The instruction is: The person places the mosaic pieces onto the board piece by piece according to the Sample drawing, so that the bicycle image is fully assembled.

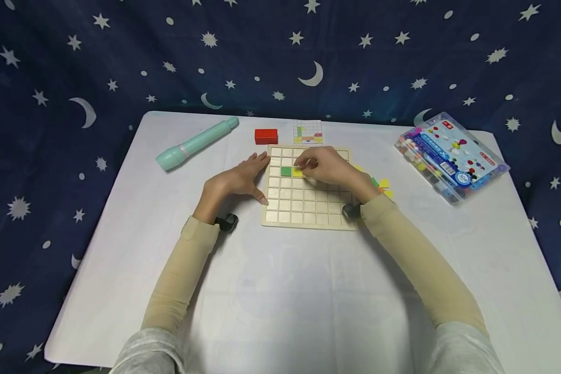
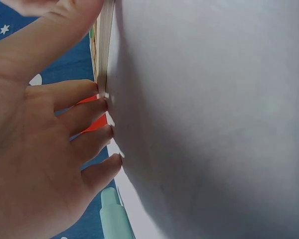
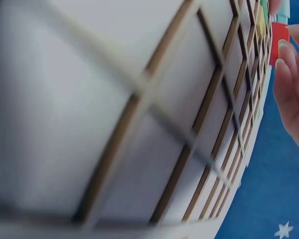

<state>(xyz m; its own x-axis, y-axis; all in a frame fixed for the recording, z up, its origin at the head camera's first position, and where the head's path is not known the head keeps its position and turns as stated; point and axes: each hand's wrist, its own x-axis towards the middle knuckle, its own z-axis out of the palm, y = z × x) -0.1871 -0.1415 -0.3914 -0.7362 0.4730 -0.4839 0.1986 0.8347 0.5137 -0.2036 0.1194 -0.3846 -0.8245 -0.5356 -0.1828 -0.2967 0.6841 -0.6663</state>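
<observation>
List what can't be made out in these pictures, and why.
Head view: some squares of the pale wooden grid board, covered by the right hand.
Head view: part of the scattered yellow, green and orange pieces, hidden by the beige right sleeve.
Head view: fine print on the clear plastic box, too small.
Left wrist view: one end of the teal flared tube, cut off by the bottom edge.
Right wrist view: the board's nearest ridges, blurred.

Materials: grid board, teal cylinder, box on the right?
Grid board: likely wood, matte; pale tan and brown tones. Teal cylinder: smooth, probably plastic, mostly even colour; painted metal possible. Box: clear glossy plastic, apparently; contents show through its sides.
</observation>
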